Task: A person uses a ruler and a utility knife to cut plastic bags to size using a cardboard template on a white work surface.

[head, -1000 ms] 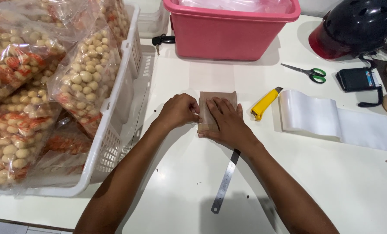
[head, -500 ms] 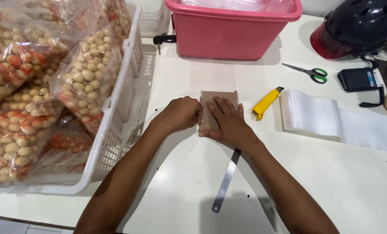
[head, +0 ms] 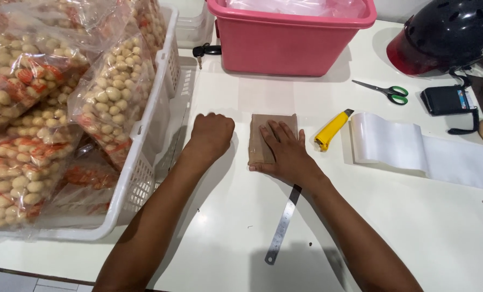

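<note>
Pressed flat on brown paper (head: 263, 130) at mid-table (head: 414, 227): right hand (head: 284, 154), fingers spread, gripping nothing.

Rested just left of the paper, clear of it: left hand (head: 211, 132), curled into a loose fist, empty. Lay nearby: yellow knife (head: 330, 130) to the right, steel ruler (head: 282, 226) below, white basket (head: 155, 135) far left.

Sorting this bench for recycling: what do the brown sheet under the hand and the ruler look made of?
Brown sheet: probably kraft paper, matte, lying flat under the right hand. Ruler: likely steel, thin grey strip with a dull shine.
</note>
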